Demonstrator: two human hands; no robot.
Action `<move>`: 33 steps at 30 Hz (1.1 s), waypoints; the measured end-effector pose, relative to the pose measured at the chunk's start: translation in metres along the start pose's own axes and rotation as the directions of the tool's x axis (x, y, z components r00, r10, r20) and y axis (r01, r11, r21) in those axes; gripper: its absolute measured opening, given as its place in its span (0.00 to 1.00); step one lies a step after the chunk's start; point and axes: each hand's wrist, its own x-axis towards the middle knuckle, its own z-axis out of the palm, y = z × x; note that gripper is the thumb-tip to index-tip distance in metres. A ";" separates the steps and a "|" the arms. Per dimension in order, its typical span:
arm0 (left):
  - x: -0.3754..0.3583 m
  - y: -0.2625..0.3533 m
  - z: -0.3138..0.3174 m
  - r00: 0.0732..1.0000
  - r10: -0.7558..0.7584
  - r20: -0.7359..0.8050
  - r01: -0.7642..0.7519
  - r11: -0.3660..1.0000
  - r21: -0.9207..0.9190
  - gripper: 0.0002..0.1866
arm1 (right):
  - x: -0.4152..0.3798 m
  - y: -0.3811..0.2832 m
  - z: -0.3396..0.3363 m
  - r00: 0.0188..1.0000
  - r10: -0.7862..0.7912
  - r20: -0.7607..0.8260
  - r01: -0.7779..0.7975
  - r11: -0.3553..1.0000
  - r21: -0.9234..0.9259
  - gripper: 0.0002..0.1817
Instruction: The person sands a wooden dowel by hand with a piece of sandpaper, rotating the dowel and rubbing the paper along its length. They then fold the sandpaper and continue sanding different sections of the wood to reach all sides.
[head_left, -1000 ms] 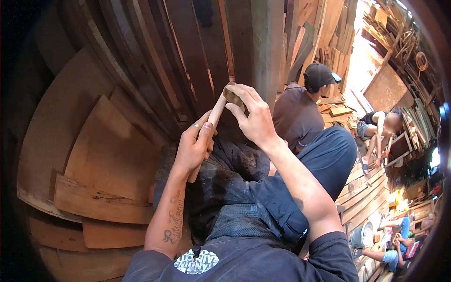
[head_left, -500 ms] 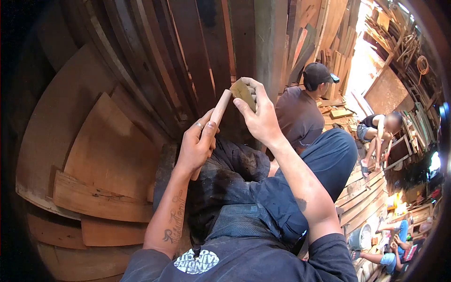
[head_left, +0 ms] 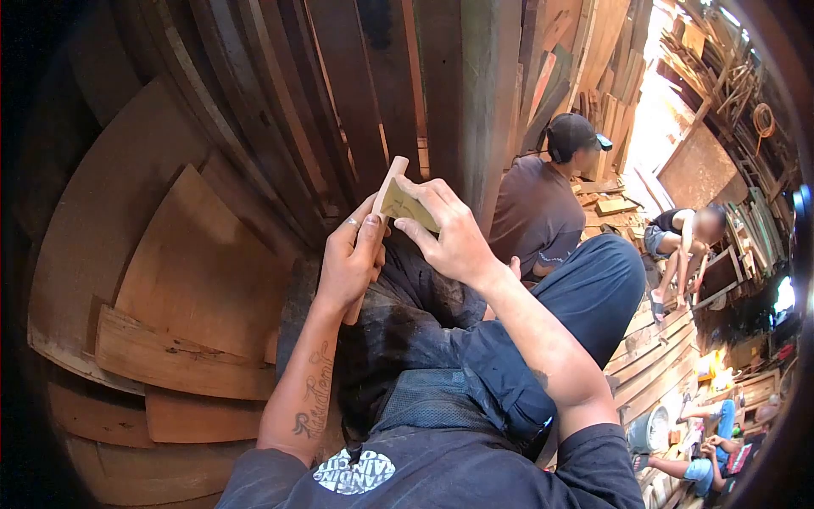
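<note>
My left hand (head_left: 354, 259) is closed round a slim, pale wooden stick (head_left: 391, 180), which stands tilted with its rounded end up and its lower end showing below my wrist. In my right hand (head_left: 449, 229) is a folded piece of sandpaper (head_left: 409, 206), yellowish-brown with dark marks on its back. Thumb and fingers pinch the sandpaper, and its edge lies against the side of the stick just above my left fingers. Which face of the paper touches the wood is hidden.
Upright dark boards (head_left: 348, 85) stand ahead. Curved wooden panels (head_left: 195, 280) are stacked at the left. A person in a cap (head_left: 543, 204) sits close ahead on the right. Farther right are another crouching person (head_left: 678, 242), a bucket (head_left: 651, 428) and seated people.
My right hand has moved down and slightly left, bringing the sandpaper from the stick's tip to lower along its side. The stick has tilted a little to the left.
</note>
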 end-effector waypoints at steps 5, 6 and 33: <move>-0.001 0.000 0.000 1.000 0.001 0.004 -0.001 1.000 -0.024 0.25 | 0.001 0.007 0.001 0.998 -0.064 -0.020 0.063 0.997 -0.035 0.30; 0.000 0.000 0.000 1.000 0.004 0.003 -0.004 1.000 -0.018 0.25 | 0.001 0.007 0.002 0.998 -0.058 -0.020 0.058 0.998 -0.030 0.30; -0.002 0.000 0.002 0.997 -0.061 0.053 0.066 0.993 -0.102 0.25 | 0.001 0.004 0.007 0.991 -0.020 -0.132 0.018 1.000 -0.017 0.30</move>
